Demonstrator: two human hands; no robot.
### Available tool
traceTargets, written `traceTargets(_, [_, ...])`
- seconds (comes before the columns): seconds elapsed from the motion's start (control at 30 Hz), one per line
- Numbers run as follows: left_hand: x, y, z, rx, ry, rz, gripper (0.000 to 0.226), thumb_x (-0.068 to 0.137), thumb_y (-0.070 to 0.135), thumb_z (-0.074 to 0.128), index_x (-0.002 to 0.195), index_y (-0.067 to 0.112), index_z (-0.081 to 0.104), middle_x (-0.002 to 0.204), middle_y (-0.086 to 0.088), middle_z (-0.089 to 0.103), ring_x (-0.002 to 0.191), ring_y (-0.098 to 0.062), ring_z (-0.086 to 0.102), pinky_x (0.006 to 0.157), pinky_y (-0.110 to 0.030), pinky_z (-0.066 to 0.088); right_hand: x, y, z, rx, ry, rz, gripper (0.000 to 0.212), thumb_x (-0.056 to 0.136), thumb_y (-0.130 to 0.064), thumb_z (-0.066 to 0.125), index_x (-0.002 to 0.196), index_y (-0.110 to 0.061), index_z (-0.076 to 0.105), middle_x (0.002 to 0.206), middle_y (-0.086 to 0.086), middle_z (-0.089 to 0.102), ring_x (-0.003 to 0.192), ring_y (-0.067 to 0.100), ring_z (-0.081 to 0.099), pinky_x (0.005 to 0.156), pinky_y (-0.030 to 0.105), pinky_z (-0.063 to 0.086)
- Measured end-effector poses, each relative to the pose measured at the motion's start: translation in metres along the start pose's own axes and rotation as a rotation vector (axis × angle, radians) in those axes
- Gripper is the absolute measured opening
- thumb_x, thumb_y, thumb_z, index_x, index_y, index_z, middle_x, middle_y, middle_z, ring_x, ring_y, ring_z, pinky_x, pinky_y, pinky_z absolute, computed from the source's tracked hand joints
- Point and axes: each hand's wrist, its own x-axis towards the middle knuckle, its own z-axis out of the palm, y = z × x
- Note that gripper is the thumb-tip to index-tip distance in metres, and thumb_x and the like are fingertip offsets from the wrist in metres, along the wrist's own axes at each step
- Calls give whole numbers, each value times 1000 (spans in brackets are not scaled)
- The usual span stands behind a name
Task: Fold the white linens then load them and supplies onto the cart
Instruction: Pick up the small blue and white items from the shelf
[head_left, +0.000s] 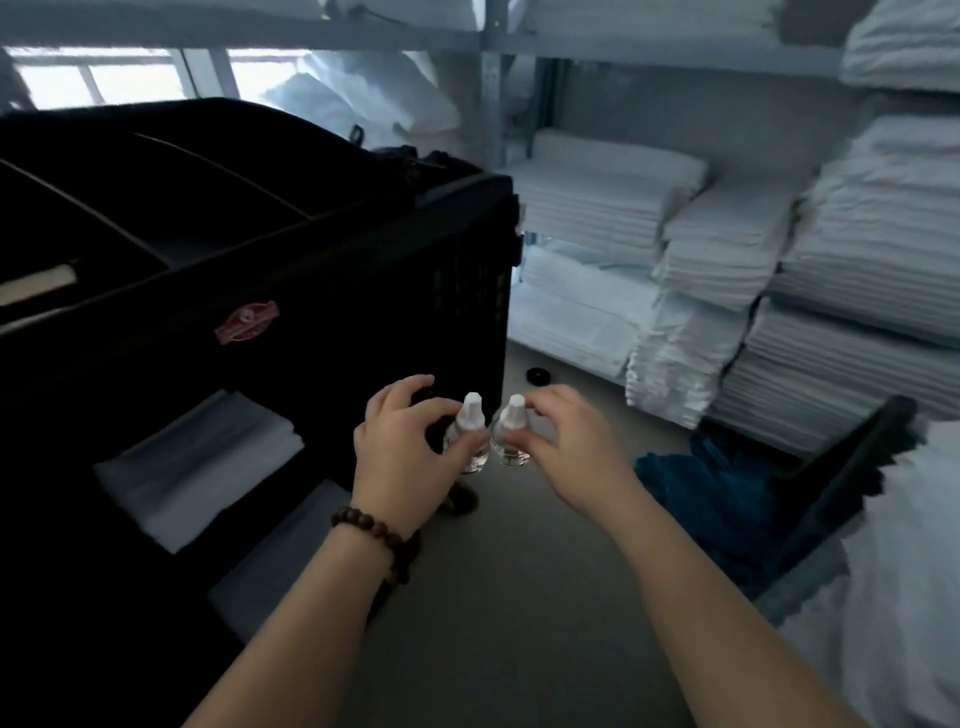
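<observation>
Supply bottles: two small clear units with white caps, held side by side and upright, nearly touching, above the floor (519, 597) just off the near corner of the cart (311, 291).

Left bottle (471, 439): the left hand's fingers (410, 387) are curled over it from the left, and the thumb presses across the front of the clear body. The left hand (402, 452) has a firm grip. A dark bead bracelet (374, 530) sits on that wrist.

Right bottle (511, 436): the right hand's fingers (545, 402) are bent and pinch it near the neck, just below the cap. The right hand (576, 457) comes in from the right, palm down.

Cart: black, left of both hands, with a red label (248, 322) on its side panel. Folded white linens (197, 467) lie on its lower shelf.

Floor: a small black round item (538, 375) lies beyond the bottles, and a blue cloth (691, 488) lies crumpled to the right.

Shelving (491, 104): behind and to the right, loaded with stacked white linen piles (597, 208).
</observation>
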Motion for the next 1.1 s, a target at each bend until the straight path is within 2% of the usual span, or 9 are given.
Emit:
traceTargets(0.17, [49, -18, -37, 15, 89, -36, 36, 71, 60, 63, 99, 39, 70, 135, 18, 46, 132, -7, 27, 107, -45, 25, 75, -28, 9, 53, -55, -133, 15, 89, -43, 62, 101, -34, 64, 97, -20, 54, 91, -8, 51, 74, 13, 34])
traceTargets(0.27, [76, -24, -58, 40, 142, -26, 34, 72, 60, 65, 98, 38, 70, 134, 18, 45, 132, -7, 27, 108, -51, 30, 115, -45, 14, 73, -81, -188, 23, 86, -39, 66, 106, -28, 65, 102, -16, 57, 95, -4, 52, 77, 14, 37])
traceTargets(0.57, [169, -42, -120, 115, 342, -46, 29, 69, 69, 60, 86, 47, 68, 126, 22, 50, 126, -6, 38, 103, -51, 37, 239, -94, 32, 249, -182, -357, 17, 85, -39, 67, 101, -32, 67, 101, -15, 62, 96, -8, 53, 76, 0, 36])
traceTargets(0.67, [200, -54, -133, 139, 399, -63, 29, 69, 64, 64, 86, 42, 71, 113, 24, 56, 110, -2, 51, 95, -34, 44, 287, -108, 45, 305, -223, -443, 12, 85, -37, 68, 96, -33, 68, 98, -12, 64, 94, -3, 57, 76, 5, 39])
traceTargets(0.73, [219, -61, -139, 153, 429, -81, 25, 69, 59, 69, 85, 40, 71, 97, 22, 62, 94, 1, 58, 80, -16, 43, 321, -115, 57, 325, -257, -500, 12, 85, -34, 69, 96, -30, 68, 97, -9, 65, 92, 1, 59, 74, 8, 41])
traceTargets(0.77, [228, -65, -141, 162, 437, -100, 23, 70, 57, 70, 85, 39, 71, 90, 20, 65, 87, 1, 60, 74, -14, 42, 337, -118, 64, 335, -277, -527, 13, 85, -33, 69, 97, -29, 68, 97, -8, 65, 91, 3, 59, 74, 9, 42])
traceTargets(0.87, [255, -76, -148, 185, 483, -163, 17, 73, 47, 75, 85, 36, 71, 75, 18, 68, 71, -3, 64, 63, -16, 48, 384, -125, 83, 374, -345, -609, 15, 84, -30, 71, 98, -28, 69, 96, -8, 65, 90, 4, 60, 73, 9, 42])
traceTargets(1.0, [283, -92, -160, 226, 552, -256, 12, 78, 43, 75, 80, 32, 71, 71, 14, 69, 65, -1, 65, 59, -9, 45, 432, -140, 106, 423, -445, -690, 9, 82, -29, 72, 91, -28, 69, 89, -8, 67, 86, 5, 61, 70, 10, 42])
traceTargets(1.1, [298, -107, -171, 285, 518, -388, 15, 77, 42, 75, 78, 28, 69, 69, 11, 69, 63, 0, 65, 59, -14, 49, 456, -153, 125, 428, -501, -760, 5, 81, -26, 73, 85, -28, 70, 80, -11, 68, 79, 3, 62, 69, 13, 45])
